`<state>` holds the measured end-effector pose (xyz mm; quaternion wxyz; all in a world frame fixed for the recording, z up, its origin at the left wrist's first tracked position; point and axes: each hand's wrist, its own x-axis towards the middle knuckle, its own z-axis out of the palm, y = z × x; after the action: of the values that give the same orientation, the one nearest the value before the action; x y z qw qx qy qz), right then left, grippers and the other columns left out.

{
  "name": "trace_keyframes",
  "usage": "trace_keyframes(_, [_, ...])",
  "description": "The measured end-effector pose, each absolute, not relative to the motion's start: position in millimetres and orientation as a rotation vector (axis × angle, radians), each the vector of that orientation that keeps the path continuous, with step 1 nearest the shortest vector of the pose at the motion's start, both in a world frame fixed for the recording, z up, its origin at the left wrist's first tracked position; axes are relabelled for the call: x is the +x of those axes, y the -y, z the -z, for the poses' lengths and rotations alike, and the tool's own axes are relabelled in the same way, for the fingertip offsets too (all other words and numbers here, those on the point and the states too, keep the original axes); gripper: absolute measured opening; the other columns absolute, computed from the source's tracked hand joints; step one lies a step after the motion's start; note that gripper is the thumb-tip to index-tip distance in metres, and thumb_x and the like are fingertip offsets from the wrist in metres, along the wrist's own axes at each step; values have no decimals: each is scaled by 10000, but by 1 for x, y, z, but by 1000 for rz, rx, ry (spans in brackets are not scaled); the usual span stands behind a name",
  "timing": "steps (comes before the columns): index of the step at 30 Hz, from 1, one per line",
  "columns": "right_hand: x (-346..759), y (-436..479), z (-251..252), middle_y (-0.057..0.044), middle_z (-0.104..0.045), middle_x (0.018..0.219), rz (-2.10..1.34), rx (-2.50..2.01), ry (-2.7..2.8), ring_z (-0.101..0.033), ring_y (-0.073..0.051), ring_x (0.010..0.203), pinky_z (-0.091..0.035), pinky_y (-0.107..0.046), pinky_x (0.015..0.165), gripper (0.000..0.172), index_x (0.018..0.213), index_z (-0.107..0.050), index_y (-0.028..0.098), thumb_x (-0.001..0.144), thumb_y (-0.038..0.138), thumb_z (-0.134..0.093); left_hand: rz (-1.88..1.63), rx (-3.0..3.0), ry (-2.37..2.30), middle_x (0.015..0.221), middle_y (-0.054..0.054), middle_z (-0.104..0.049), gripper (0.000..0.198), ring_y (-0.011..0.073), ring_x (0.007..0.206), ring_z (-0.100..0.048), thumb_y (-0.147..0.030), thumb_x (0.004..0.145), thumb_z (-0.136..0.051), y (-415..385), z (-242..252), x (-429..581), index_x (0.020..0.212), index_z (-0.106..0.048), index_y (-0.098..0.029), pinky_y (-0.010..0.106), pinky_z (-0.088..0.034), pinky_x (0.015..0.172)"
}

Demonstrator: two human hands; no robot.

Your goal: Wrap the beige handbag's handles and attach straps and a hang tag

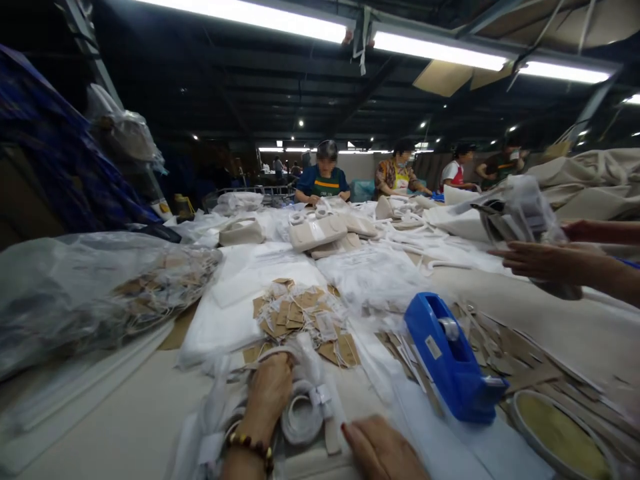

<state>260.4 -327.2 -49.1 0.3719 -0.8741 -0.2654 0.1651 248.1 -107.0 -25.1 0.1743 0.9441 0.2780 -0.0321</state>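
My left hand (270, 387), with a beaded bracelet at the wrist, reaches in among pale looped straps (280, 351) and clear plastic. Its fingers look curled and are partly hidden, so what they grip cannot be made out. A coiled white strap (301, 421) lies just right of it, over beige fabric (310, 465). At the bottom edge, my right hand (383, 448) lies with its fingers stretched out at the fabric's right side; nothing shows in it. Beyond my left hand is a pile of brown tags with strings (293, 313).
A blue tape dispenser (445, 357) and a round tub (560, 433) stand to the right. Plastic bags (85, 287) lie left. Folded beige pieces (320, 232) sit further back. At right, another person's hand (550, 261) holds a plastic-wrapped item (525, 207). Several people work beyond.
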Motion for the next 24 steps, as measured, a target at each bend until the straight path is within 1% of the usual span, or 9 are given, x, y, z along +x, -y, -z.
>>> trace_keyframes(2, [290, 316, 35, -80, -642, 953, -296, -2309, 732, -607, -231, 926, -433, -313, 804, 366, 934, -616, 207, 904, 449, -342, 88, 2641, -804, 910, 86, -683, 252, 149, 840, -625, -93, 873, -372, 107, 27, 246, 868, -615, -157, 242, -400, 720])
trace_keyframes(5, [332, 288, 23, -99, -627, 960, -93, -2389, 729, -586, -236, 933, -430, -340, 831, 214, 969, -596, 163, 864, 262, -438, 86, 2581, -829, 908, 96, -691, 281, 187, 850, -634, -144, 894, -340, 109, 27, 245, 878, -620, -168, 277, -392, 695])
trace_keyframes(7, [351, 268, 23, -112, -620, 976, -42, -2414, 725, -577, -239, 943, -434, -339, 835, 189, 961, -594, 144, 815, 170, -477, 96, 2541, -842, 905, 94, -696, 288, 201, 862, -636, -150, 895, -340, 110, 26, 246, 855, -624, -172, 288, -389, 692])
trace_keyframes(10, [363, 248, 28, -123, -602, 993, -23, -2422, 771, -550, -259, 970, -424, -360, 856, 179, 919, -597, 141, 761, 122, -515, 111, 2495, -843, 905, 80, -699, 288, 194, 871, -635, -120, 887, -342, 110, 25, 247, 836, -620, -176, 281, -386, 694])
trace_keyframes(13, [365, 240, 33, -117, -582, 973, -7, -2417, 813, -530, -264, 953, -416, -370, 843, 204, 905, -588, 142, 715, 95, -531, 112, 2467, -844, 916, 68, -697, 288, 181, 887, -629, -109, 886, -339, 110, 25, 248, 836, -612, -184, 271, -383, 707])
trace_keyframes(15, [365, 238, 37, -97, -572, 957, -1, -2393, 838, -524, -245, 927, -411, -353, 827, 231, 906, -584, 157, 697, 82, -523, 106, 2450, -846, 920, 65, -694, 284, 176, 895, -626, -111, 888, -340, 110, 25, 248, 835, -609, -186, 268, -383, 723])
trace_keyframes(18, [370, 237, 42, -63, -567, 881, -9, -2343, 850, -525, -211, 845, -403, -323, 776, 141, 772, -579, 183, 695, 96, -499, 101, 2436, -849, 928, 67, -689, 278, 180, 912, -621, -112, 888, -346, 111, 23, 247, 849, -611, -185, 270, -383, 742])
trace_keyframes(20, [379, 238, 44, -39, -560, 777, -28, -2321, 795, -527, -187, 756, -404, -302, 716, 82, 663, -533, 189, 706, 136, -488, 110, 2440, -856, 941, 72, -685, 278, 188, 929, -617, -114, 888, -346, 112, 21, 247, 858, -614, -182, 275, -385, 751])
trace_keyframes(24, [404, 251, 40, 11, -501, 600, -50, -2288, 593, -497, -153, 586, -392, -262, 560, 151, 639, -455, 202, 762, 288, -438, 115, 2457, -838, 940, 75, -680, 283, 189, 945, -615, -108, 890, -340, 112, 20, 247, 864, -613, -178, 277, -387, 765])
